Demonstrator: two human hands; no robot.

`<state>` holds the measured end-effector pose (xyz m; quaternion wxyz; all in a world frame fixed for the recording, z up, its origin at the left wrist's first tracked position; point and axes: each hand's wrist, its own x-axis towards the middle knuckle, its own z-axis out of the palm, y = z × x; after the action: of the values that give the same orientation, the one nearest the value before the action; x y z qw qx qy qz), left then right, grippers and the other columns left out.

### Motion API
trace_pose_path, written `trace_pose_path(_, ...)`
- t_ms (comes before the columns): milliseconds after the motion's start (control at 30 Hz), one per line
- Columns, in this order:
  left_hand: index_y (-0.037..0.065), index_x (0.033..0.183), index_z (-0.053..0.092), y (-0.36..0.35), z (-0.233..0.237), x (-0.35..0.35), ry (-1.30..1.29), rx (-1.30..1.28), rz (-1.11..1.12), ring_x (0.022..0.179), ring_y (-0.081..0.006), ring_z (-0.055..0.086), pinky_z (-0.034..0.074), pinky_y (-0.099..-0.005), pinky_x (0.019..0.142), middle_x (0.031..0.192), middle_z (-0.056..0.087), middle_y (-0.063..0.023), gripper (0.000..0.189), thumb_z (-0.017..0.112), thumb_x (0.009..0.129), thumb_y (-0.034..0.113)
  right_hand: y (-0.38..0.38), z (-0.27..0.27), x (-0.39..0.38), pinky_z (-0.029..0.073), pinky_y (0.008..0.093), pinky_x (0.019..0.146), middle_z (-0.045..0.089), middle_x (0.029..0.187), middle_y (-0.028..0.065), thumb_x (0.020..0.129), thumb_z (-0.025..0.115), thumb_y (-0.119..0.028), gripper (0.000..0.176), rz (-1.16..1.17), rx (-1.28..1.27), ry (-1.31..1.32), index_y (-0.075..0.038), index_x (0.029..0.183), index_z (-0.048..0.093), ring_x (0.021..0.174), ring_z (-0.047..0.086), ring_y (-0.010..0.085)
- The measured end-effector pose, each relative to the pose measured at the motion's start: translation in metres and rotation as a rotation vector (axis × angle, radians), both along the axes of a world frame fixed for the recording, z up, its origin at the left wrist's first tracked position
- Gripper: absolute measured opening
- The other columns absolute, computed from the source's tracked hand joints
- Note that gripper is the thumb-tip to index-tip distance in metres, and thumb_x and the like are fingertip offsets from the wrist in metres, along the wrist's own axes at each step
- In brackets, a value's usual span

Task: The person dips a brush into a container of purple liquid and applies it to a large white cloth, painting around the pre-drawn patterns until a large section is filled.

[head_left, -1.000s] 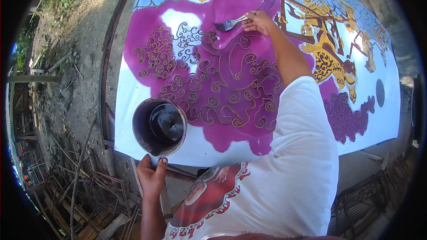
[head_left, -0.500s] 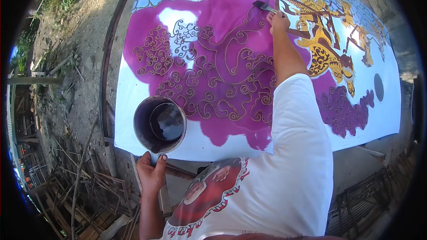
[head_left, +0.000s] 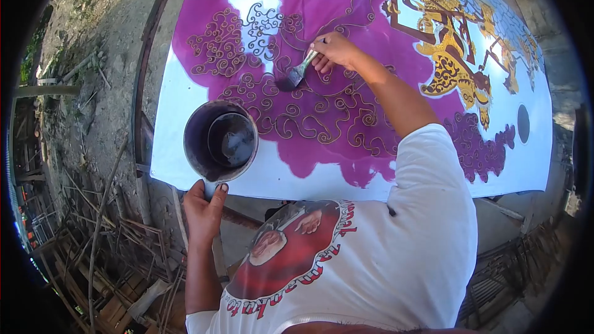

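My left hand [head_left: 204, 210] grips the handle of a round pot [head_left: 221, 141] with dark liquid inside, held over the near left edge of the cloth. In my right hand [head_left: 334, 53] is a flat paintbrush [head_left: 297, 74], its dark bristles down on the purple area. The stretched white cloth [head_left: 179, 117] bears purple dye [head_left: 365, 37] crossed by curling brown lines. An unpainted white patch shows left of the brush, farther back. Yellow and brown figures [head_left: 447, 74] lie to the right of the purple.
Bare ground [head_left: 111, 105] lies left of the cloth, beyond a dark wooden rail [head_left: 147, 55]. Sticks and scrap wood [head_left: 117, 235] are piled at the lower left. More slats [head_left: 507, 278] lie at the lower right. Blue scale patterns cover the cloth's far edge.
My right hand has moved left and nearer with the brush, from beside the brown frame to the curled pattern. My left hand still holds the pot in about the same place.
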<state>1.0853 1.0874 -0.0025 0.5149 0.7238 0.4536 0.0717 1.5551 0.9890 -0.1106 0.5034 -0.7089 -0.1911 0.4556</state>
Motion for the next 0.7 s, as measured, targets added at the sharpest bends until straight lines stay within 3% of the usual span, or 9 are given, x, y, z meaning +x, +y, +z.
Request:
trace_pose_path(67, 0.001, 0.081, 0.058, 0.001, -0.006, 0.002, -0.040, -0.013, -0.015, 0.063, -0.0022, 0.040, 0.032, -0.0242, 0.052, 0.069, 0.052, 0.0059, 0.023, 0.073, 0.094, 0.013, -0.017, 0.030, -0.023, 0.060, 0.0295, 0.055, 0.071, 0.078, 0.0132, 0.102, 0.053, -0.020, 0.030, 0.166, -0.033, -0.216, 0.006, 0.102, 0.070, 0.063, 0.071, 0.0182)
trace_pose_path(200, 0.001, 0.080, 0.057, 0.009, -0.018, 0.011, -0.021, 0.037, -0.054, 0.060, -0.0028, 0.039, 0.030, -0.0244, 0.049, 0.068, 0.051, 0.0050, 0.025, 0.072, 0.095, 0.015, -0.024, 0.091, -0.059, 0.054, 0.0234, 0.051, 0.070, 0.074, 0.0084, 0.101, 0.056, -0.017, 0.027, -0.053, 0.401, -0.324, 0.004, 0.097, 0.072, 0.060, 0.066, 0.0097)
trace_pose_path(267, 0.002, 0.080, 0.058, 0.015, -0.023, 0.016, 0.007, 0.068, -0.090, 0.060, -0.0030, 0.039, 0.030, -0.0243, 0.049, 0.067, 0.051, 0.0052, 0.025, 0.072, 0.095, 0.016, -0.023, 0.125, -0.089, 0.055, 0.0254, 0.053, 0.070, 0.074, 0.0086, 0.100, 0.058, -0.017, 0.024, 0.016, 0.550, -0.253, 0.002, 0.099, 0.073, 0.061, 0.066, 0.0103)
trace_pose_path(333, 0.001, 0.081, 0.058, 0.012, -0.013, 0.027, 0.011, 0.043, -0.114, 0.059, -0.0032, 0.038, 0.030, -0.0244, 0.049, 0.067, 0.051, 0.0051, 0.025, 0.072, 0.095, 0.016, -0.019, 0.151, -0.128, 0.055, 0.0284, 0.055, 0.071, 0.076, 0.0086, 0.099, 0.060, -0.017, 0.021, 0.209, 0.496, -0.446, -0.001, 0.102, 0.074, 0.062, 0.067, 0.0113)
trace_pose_path(400, 0.001, 0.081, 0.058, 0.010, -0.009, 0.035, 0.013, 0.022, -0.112, 0.059, -0.0034, 0.038, 0.031, -0.0245, 0.049, 0.067, 0.050, 0.0050, 0.026, 0.072, 0.095, 0.017, -0.001, 0.122, -0.153, 0.055, 0.0313, 0.056, 0.072, 0.077, 0.0078, 0.099, 0.062, -0.017, 0.019, 0.385, 0.632, -1.022, -0.004, 0.103, 0.075, 0.065, 0.069, 0.0126)
trace_pose_path(467, 0.001, 0.080, 0.058, 0.012, -0.009, 0.041, -0.014, 0.033, -0.121, 0.055, -0.0037, 0.038, 0.030, -0.0248, 0.047, 0.065, 0.050, 0.0045, 0.027, 0.073, 0.095, 0.018, -0.001, 0.107, -0.171, 0.056, 0.0317, 0.056, 0.072, 0.077, 0.0084, 0.100, 0.061, -0.018, 0.020, 0.446, 0.494, -1.020, -0.003, 0.104, 0.074, 0.066, 0.070, 0.0127)
trace_pose_path(533, 0.002, 0.079, 0.057, 0.017, -0.013, 0.042, -0.027, 0.039, -0.122, 0.053, -0.0036, 0.039, 0.030, -0.0248, 0.045, 0.063, 0.050, 0.0043, 0.028, 0.073, 0.095, 0.019, 0.002, 0.107, -0.178, 0.056, 0.0320, 0.057, 0.072, 0.076, 0.0090, 0.100, 0.061, -0.018, 0.021, 0.518, 0.365, -1.010, -0.002, 0.105, 0.074, 0.068, 0.070, 0.0128)
trace_pose_path(600, 0.005, 0.076, 0.055, 0.022, -0.017, 0.043, -0.053, 0.039, -0.134, 0.049, -0.0035, 0.039, 0.031, -0.0248, 0.042, 0.060, 0.049, 0.0039, 0.031, 0.074, 0.095, 0.020, -0.013, 0.108, -0.171, 0.059, 0.0307, 0.059, 0.071, 0.079, 0.0105, 0.102, 0.058, -0.020, 0.025, 0.198, 0.352, -0.294, 0.001, 0.107, 0.072, 0.070, 0.071, 0.0136)
trace_pose_path(700, 0.004, 0.076, 0.054, 0.026, -0.013, 0.042, -0.042, 0.038, -0.095, 0.049, -0.0035, 0.039, 0.031, -0.0248, 0.043, 0.060, 0.049, 0.0037, 0.032, 0.075, 0.094, 0.020, -0.027, 0.078, -0.143, 0.062, 0.0292, 0.061, 0.070, 0.086, 0.0107, 0.106, 0.052, -0.024, 0.032, -0.050, 0.588, 0.095, 0.003, 0.112, 0.068, 0.071, 0.070, 0.0148)
